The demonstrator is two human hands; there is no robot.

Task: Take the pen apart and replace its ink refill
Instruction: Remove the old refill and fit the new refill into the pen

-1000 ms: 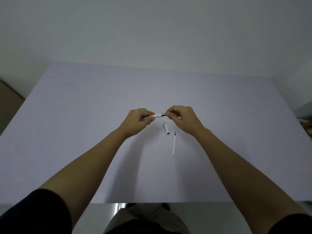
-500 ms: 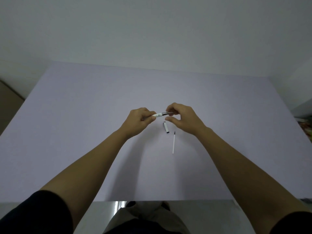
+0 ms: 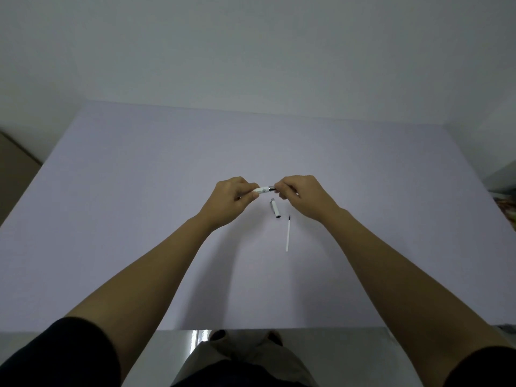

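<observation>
I hold a white pen (image 3: 264, 189) level above the table, between both hands. My left hand (image 3: 230, 201) grips the white barrel end. My right hand (image 3: 303, 198) pinches the dark tip section at the other end, its fingers closed over it. Only a short stretch of the pen shows between the hands. Just below it, the pen's white cap (image 3: 275, 208) lies on the table. A thin white ink refill (image 3: 288, 233) with a dark tip lies a little nearer me, to the right of the cap.
The pale lilac table (image 3: 139, 219) fills most of the view, its near edge just above my knees. A plain wall stands behind it. A brown surface shows at the far left and some clutter at the right edge.
My right hand's fingers, opened around the dark tip half a second ago, have closed on it again. The cap and the refill have not moved.
</observation>
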